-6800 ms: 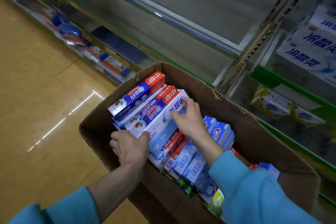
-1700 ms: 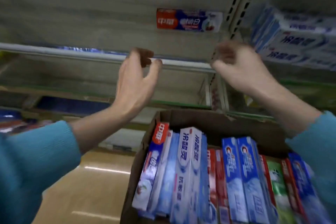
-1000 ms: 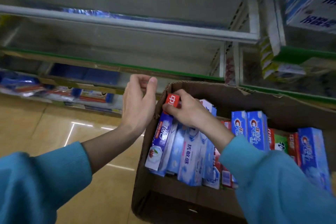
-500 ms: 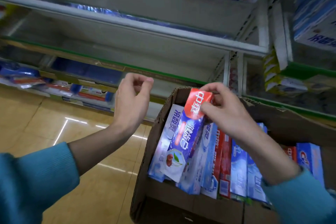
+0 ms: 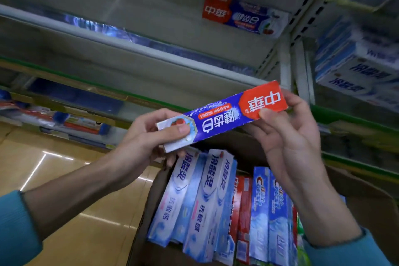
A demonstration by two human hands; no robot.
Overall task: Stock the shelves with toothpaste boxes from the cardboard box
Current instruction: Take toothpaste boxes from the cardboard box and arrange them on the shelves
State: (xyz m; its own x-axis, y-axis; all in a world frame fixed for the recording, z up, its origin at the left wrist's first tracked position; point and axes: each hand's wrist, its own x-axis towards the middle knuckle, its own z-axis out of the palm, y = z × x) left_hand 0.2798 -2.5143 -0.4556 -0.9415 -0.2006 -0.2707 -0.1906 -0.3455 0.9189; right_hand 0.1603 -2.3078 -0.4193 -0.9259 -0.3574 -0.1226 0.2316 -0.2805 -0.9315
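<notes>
I hold a red and blue toothpaste box slanted in the air above the cardboard box. My left hand pinches its white lower end, and my right hand grips its red upper end. Below them, several toothpaste boxes stand packed in the cardboard box, pale blue, red and bright blue ones. One matching red and blue toothpaste box lies on the grey shelf above, near its right end.
A lower shelf with a green edge runs behind my hands. Stacked white and blue cartons fill the bay to the right. Packaged goods sit on the bottom shelf at left, above the tan floor.
My right hand has lifted the red and blue toothpaste box out of the cardboard box, and my left hand has taken hold of its lower end. The view has tilted upward.
</notes>
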